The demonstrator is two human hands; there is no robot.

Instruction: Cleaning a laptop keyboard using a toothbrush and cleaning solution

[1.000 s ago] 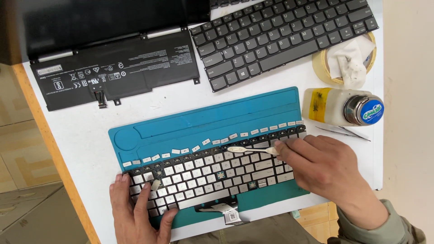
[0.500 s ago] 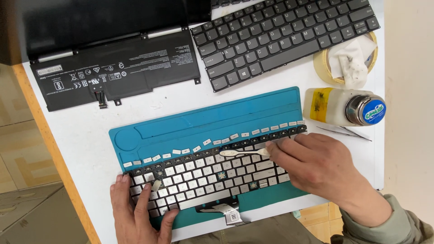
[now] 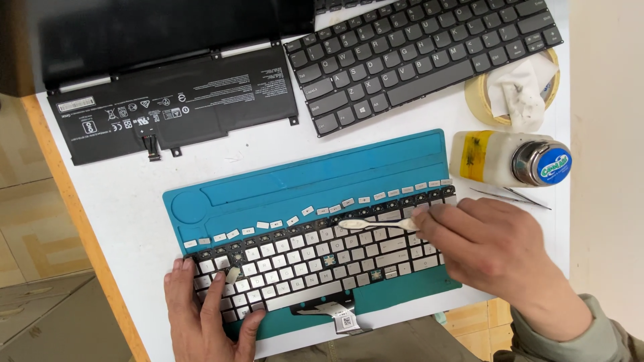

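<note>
A: Layout, big to small?

B: White table (image 3: 201, 167). Top left, a black laptop base (image 3: 134, 33) with a flat black battery pack (image 3: 181, 107) lying just below it. Top right, a dark grey keyboard (image 3: 422, 57), tilted. Centre, a teal work mat (image 3: 315, 181) with a silver-white keyboard (image 3: 322, 261) lying on it, ribbon cable (image 3: 335, 314) at its lower edge.

A: Hands?

B: Left hand (image 3: 208, 315) flat on the keyboard's left end, fingers spread narrow over the keys, gripping nothing. Right hand (image 3: 493, 245) at the right end, fingers pinched shut on a white pry tool (image 3: 376, 224); its tip lies over the upper key rows, near the middle.

A: Loose parts?

B: Top row is stripped. Its white keycaps (image 3: 308, 210) sit in a line on the mat just above the keyboard. One more keycap (image 3: 233, 275) lies by the left fingers.

A: Right side?

B: Plastic solvent bottle (image 3: 500, 159) with metal cap, on its side. Tape roll (image 3: 513, 87) with a crumpled wipe inside. Tweezers (image 3: 513, 196) just below the bottle.
</note>
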